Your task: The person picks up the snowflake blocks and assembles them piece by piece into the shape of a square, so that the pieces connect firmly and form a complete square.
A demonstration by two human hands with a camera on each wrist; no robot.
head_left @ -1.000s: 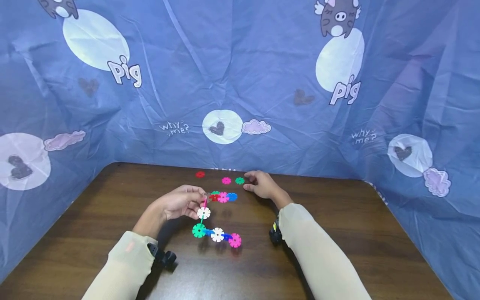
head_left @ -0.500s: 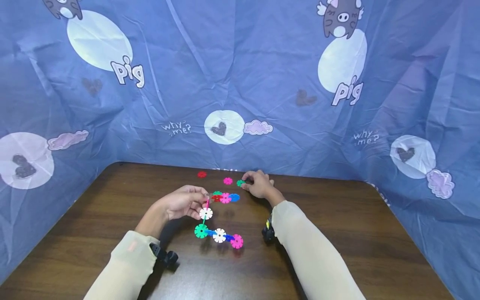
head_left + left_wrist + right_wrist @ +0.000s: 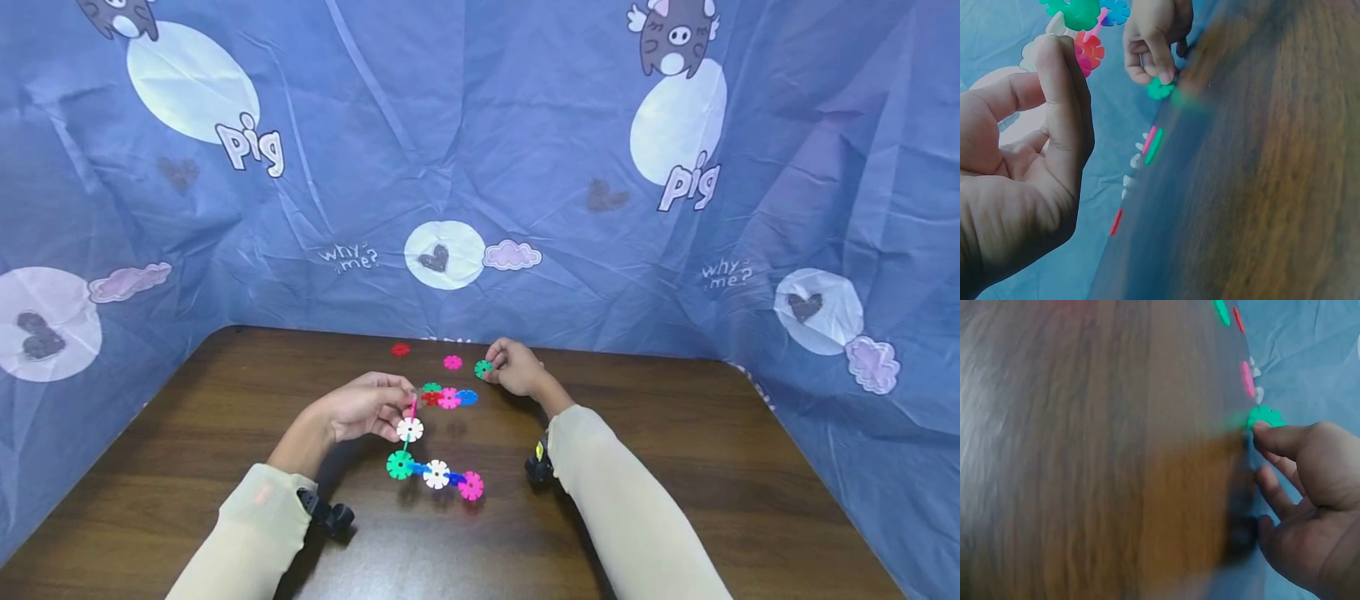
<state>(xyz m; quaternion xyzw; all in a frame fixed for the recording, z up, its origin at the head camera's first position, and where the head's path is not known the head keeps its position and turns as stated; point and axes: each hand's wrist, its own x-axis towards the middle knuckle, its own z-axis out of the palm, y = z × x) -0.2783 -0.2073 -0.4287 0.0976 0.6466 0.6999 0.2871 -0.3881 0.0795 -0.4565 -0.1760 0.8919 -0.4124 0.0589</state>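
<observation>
In the head view my left hand (image 3: 367,406) pinches a chain of interlocked notched plastic discs (snowflake pieces) and holds it above the table. One arm of the chain runs through a white disc (image 3: 410,429) and a green disc (image 3: 400,465) to a pink disc (image 3: 471,486) at its near end. The other arm ends in a blue disc (image 3: 467,397) at the far right. My right hand (image 3: 517,368) pinches a loose green disc (image 3: 1264,416), tilted up on its edge, between thumb and fingers near the table's back.
Loose on the brown table (image 3: 637,500) lie a red disc (image 3: 401,350) and a pink disc (image 3: 452,362). Another green disc (image 3: 1155,147) lies nearer, partly behind the chain. A blue printed cloth (image 3: 585,292) hangs behind the table's back edge.
My right hand has moved left to the green disc, taken hold of it and tipped it up. The left hand and its chain have hardly moved.
</observation>
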